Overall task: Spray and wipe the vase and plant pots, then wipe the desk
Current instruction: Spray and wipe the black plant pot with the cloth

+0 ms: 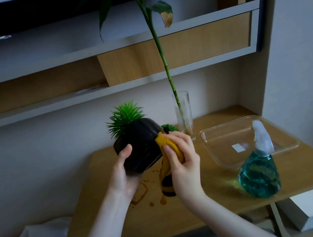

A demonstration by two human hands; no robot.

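Head view | glossy black pot (141,145) tilted, spiky green plant | left hand (123,172) grip grasps pot | right hand (183,160) grip clutches yellow cloth (171,149)

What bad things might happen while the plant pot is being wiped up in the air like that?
1. The black pot is tilted and lifted off the desk, held only by the left hand. If the grip loosens while the right hand rubs with the yellow cloth, it might drop.
2. The cloth's hanging end dangles near the brown stains and may pick them up.
3. The tall glass vase stands just behind; an elbow swing might topple it.
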